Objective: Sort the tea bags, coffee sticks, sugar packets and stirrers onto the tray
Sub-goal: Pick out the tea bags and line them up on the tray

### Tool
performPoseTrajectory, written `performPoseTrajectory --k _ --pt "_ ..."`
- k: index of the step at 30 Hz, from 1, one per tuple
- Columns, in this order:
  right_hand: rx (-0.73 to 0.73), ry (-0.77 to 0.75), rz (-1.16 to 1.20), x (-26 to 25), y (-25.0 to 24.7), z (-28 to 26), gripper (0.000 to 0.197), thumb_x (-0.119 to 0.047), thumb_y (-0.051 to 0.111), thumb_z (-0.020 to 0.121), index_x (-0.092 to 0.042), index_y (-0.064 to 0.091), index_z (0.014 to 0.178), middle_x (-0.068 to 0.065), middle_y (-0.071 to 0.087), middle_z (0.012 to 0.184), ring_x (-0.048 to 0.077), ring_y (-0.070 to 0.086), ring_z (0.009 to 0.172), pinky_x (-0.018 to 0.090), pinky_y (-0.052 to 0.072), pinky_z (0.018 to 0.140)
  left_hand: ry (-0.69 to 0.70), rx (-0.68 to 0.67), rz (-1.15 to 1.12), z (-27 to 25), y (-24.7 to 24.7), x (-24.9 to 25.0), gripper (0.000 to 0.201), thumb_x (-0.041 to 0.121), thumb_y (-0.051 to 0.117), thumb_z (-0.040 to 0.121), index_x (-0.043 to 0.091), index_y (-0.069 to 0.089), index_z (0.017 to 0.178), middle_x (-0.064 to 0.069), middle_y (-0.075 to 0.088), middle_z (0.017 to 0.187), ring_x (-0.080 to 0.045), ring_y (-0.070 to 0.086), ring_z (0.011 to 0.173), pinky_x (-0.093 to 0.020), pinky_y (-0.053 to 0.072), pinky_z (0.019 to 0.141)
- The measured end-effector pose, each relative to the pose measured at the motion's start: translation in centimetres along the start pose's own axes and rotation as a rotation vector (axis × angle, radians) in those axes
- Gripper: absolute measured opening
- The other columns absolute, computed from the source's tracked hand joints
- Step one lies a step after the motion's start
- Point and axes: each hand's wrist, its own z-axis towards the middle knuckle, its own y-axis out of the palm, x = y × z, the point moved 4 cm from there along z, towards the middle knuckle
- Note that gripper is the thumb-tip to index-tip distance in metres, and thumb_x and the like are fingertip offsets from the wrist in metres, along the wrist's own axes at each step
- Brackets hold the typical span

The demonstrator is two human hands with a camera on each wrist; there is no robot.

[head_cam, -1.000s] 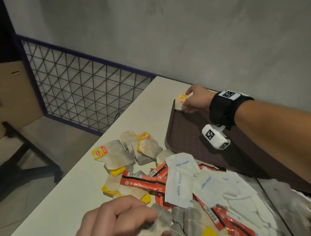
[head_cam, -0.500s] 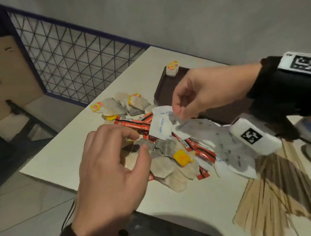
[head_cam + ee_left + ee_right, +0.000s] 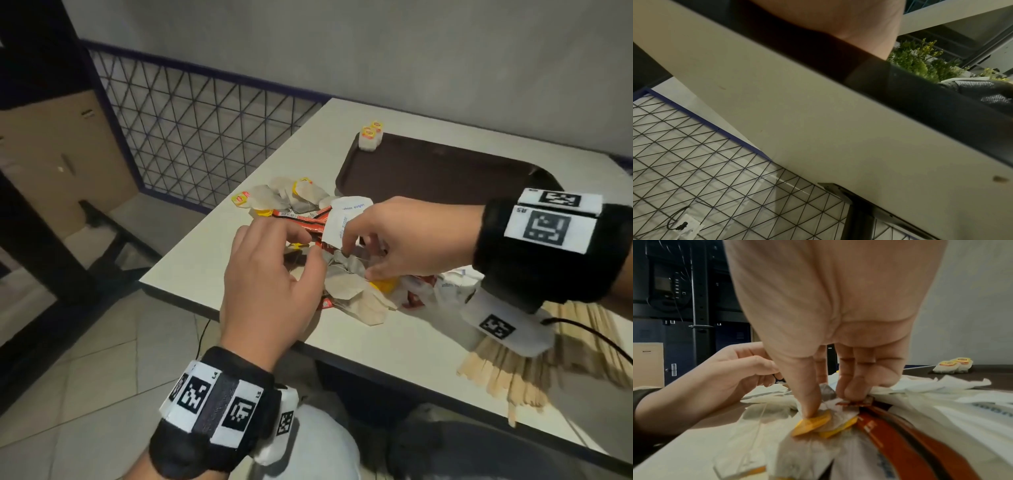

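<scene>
Both hands are down in the heap on the desk point(image 3: 394, 346). The right hand point(image 3: 404, 236) pinches a tea bag point(image 3: 826, 420) by its yellow tag point(image 3: 812, 423); the left hand point(image 3: 270, 284) is curled at the pile, grip unclear. Strings look tangled, so lifting may drag neighbours off before the tray point(image 3: 445, 171).

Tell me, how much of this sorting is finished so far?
Barely begun. Done: two tea bags sit at the far corner of the brown tray. In hand: the right hand pinches into the mixed pile, thumb on a yellow tea tag, while the left hand reaches in too. Left: red coffee sticks, sugar packets and wooden stirrers, all off the tray.
</scene>
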Motion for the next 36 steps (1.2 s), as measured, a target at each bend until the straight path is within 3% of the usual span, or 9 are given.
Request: performPoseTrajectory --k 5,8,13,20,25,29,31,33,36 --pt "0.062 0.063 0.101 0.7 -1.1 -0.9 0.020 -0.037 0.081 0.083 -0.029 0.065 0.093 -0.008 0.065 0.089 0.009 0.058 0.077 0.022 0.042 0.063 0.014 0.003 -0.002 0.0 -0.1 0.1 0.006 0.024 0.067 0.089 0.021 0.063 0.092 0.009 0.059 0.095 -0.015 0.050 0.095 -0.005 0.033 0.082" --pt "0.120 0.153 0.435 1.9 -2.1 -2.2 0.022 -0.033 0.085 0.080 -0.020 0.070 0.087 -0.003 0.074 0.082 0.014 0.064 0.071 0.028 0.052 0.064 0.018 0.004 -0.018 0.0 -0.2 0.2 0.008 0.026 0.067 0.088 0.021 0.064 0.093 0.010 0.058 0.095 -0.016 0.051 0.095 -0.006 0.033 0.082" --pt "0.207 0.269 1.038 4.1 -1.9 -4.7 0.024 -0.007 0.081 0.083 -0.005 0.066 0.101 0.010 0.069 0.082 0.017 0.060 0.069 0.028 0.054 0.063 0.048 0.014 -0.131 -0.1 -0.6 1.2 0.012 0.026 0.066 0.089 0.023 0.064 0.100 0.016 0.056 0.099 -0.011 0.051 0.099 -0.009 0.035 0.082" --pt "0.208 0.344 1.513 4.2 -0.8 -7.1 0.038 -0.002 0.072 0.084 -0.005 0.062 0.120 0.012 0.070 0.086 0.016 0.064 0.067 0.026 0.052 0.058 0.243 -0.084 -0.318 -1.4 1.4 6.3 0.032 0.014 0.074 0.087 0.013 0.065 0.118 0.008 0.059 0.116 -0.012 0.055 0.113 -0.027 0.045 0.095" --pt "0.030 0.299 1.569 2.1 0.8 -7.5 0.041 -0.005 0.074 0.081 -0.005 0.064 0.121 0.015 0.068 0.090 0.019 0.065 0.070 0.024 0.053 0.058 0.310 -0.129 -0.361 -2.0 2.9 6.5 0.032 0.022 0.071 0.095 0.015 0.067 0.125 0.003 0.060 0.125 -0.021 0.055 0.123 -0.038 0.045 0.101" --pt "-0.024 0.297 1.592 1.3 1.4 -7.5 0.048 -0.003 0.072 0.081 -0.002 0.060 0.127 0.016 0.068 0.086 0.017 0.062 0.068 0.023 0.050 0.059 0.203 -0.099 -0.465 -1.8 2.9 5.5 0.018 0.027 0.071 0.093 0.017 0.071 0.108 0.003 0.062 0.121 -0.022 0.056 0.122 -0.042 0.049 0.095" --pt "-0.026 0.304 1.558 0.9 1.2 -7.6 0.033 -0.007 0.071 0.085 -0.003 0.065 0.117 0.017 0.068 0.088 0.019 0.062 0.071 0.025 0.051 0.062 0.175 -0.089 -0.527 -1.7 2.9 5.3 0.010 0.027 0.070 0.092 0.018 0.069 0.096 0.004 0.066 0.115 -0.022 0.060 0.118 -0.044 0.051 0.092" --pt "0.053 0.351 1.429 1.3 1.0 -7.8 0.018 -0.016 0.067 0.094 -0.005 0.068 0.109 0.017 0.070 0.093 0.025 0.063 0.079 0.031 0.053 0.069 0.097 -0.092 -0.628 -1.6 2.9 5.0 0.007 0.025 0.072 0.092 0.022 0.066 0.090 0.007 0.069 0.105 -0.021 0.066 0.108 -0.044 0.055 0.088" --pt "0.270 0.375 1.278 2.6 -0.3 -8.3 0.023 -0.029 0.072 0.092 -0.014 0.074 0.109 0.018 0.069 0.106 0.023 0.064 0.084 0.037 0.051 0.074 -0.090 -0.132 -0.793 -1.5 3.0 4.2 0.011 0.023 0.076 0.091 0.025 0.066 0.086 0.005 0.070 0.085 -0.014 0.069 0.081 -0.032 0.056 0.073"
